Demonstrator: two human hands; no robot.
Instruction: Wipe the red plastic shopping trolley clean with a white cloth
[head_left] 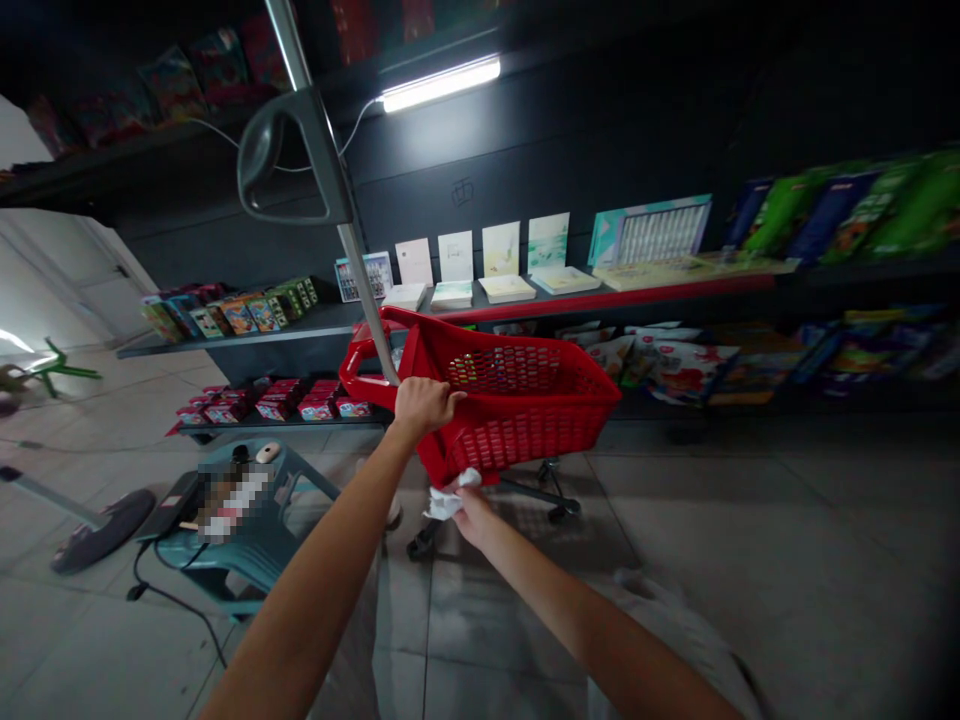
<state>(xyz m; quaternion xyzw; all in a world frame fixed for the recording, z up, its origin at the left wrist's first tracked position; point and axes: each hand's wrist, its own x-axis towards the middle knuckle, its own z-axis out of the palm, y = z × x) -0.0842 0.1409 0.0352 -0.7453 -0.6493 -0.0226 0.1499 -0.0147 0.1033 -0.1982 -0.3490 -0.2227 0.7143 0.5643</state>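
Note:
A red plastic shopping basket on wheels [525, 400] stands tilted in front of me, with a grey telescopic handle [296, 160] rising from its near end. My left hand [424, 405] is closed over the basket's near rim beside the handle pole. My right hand [472, 510] is lower, closed on a crumpled white cloth [448, 497] and pressing it against the basket's lower front wall.
Dark shelves [615, 295] behind hold cards, booklets and boxed goods. A teal plastic chair [247, 520] with small items stands on the left, and a fan base [105, 525] lies on the tiled floor. A strip light [439, 82] glows above.

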